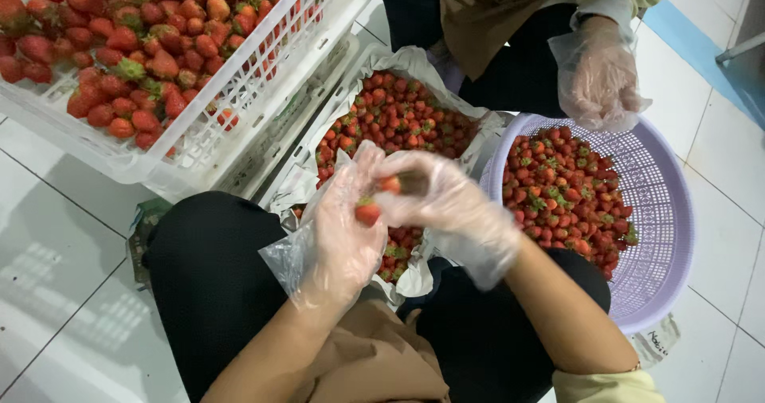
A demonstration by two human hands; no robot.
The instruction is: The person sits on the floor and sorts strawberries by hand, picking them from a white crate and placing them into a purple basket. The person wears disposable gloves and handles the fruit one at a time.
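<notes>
Thin, clear plastic gloves, crinkled and faintly glossy, cover the left hand (347,228) and the right hand (446,204); a co-worker's hand (598,76) at the far right wears the same filmy plastic. The strawberry (368,212) between the near hands has a moist, shiny, pitted red skin. The white crate (239,108) at far left is hard, matt, latticed plastic. The lilac basket (661,212) at right is perforated, smooth plastic. Crumpled white paper (414,62) lines the middle box. The floor (56,275) is glossy pale tile.
</notes>
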